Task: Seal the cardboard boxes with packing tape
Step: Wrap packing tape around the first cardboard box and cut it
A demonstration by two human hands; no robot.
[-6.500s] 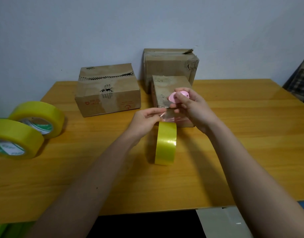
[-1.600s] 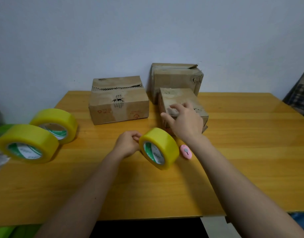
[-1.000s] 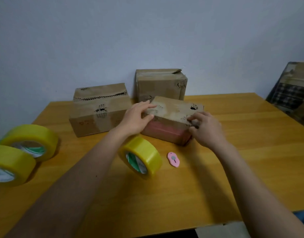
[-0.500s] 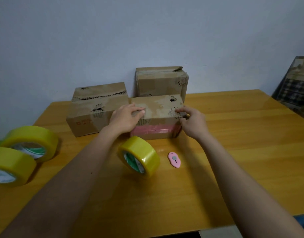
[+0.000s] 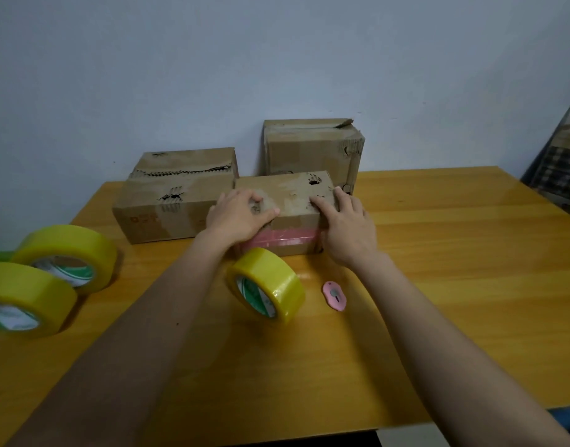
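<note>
A yellowish wooden table point(image 5: 438, 285) is carrying three worn cardboard boxes point(image 5: 290, 191) clustered at upper centre, one tape roll point(image 5: 270, 285) standing on edge mid-frame, a pink cutter point(image 5: 334, 295) just right of it, and two more rolls point(image 5: 64, 253) sitting at the left edge.

**Three worn boxes, three yellow tape rolls**

The small cardboard box point(image 5: 286, 201) sits at the table's centre, long side facing the viewer, a pink band across its front face, its top scuffed and holed. At its 9 o'clock, touching or nearly so, lies a wider box point(image 5: 174, 201) with a torn top seam. At 12 o'clock stands a taller box point(image 5: 312, 146), one flap corner lifted. A yellow tape roll point(image 5: 265, 285) stands on edge at 6 o'clock. Two more rolls point(image 5: 67, 256) point(image 5: 25, 300) rest at 8 o'clock.
</note>
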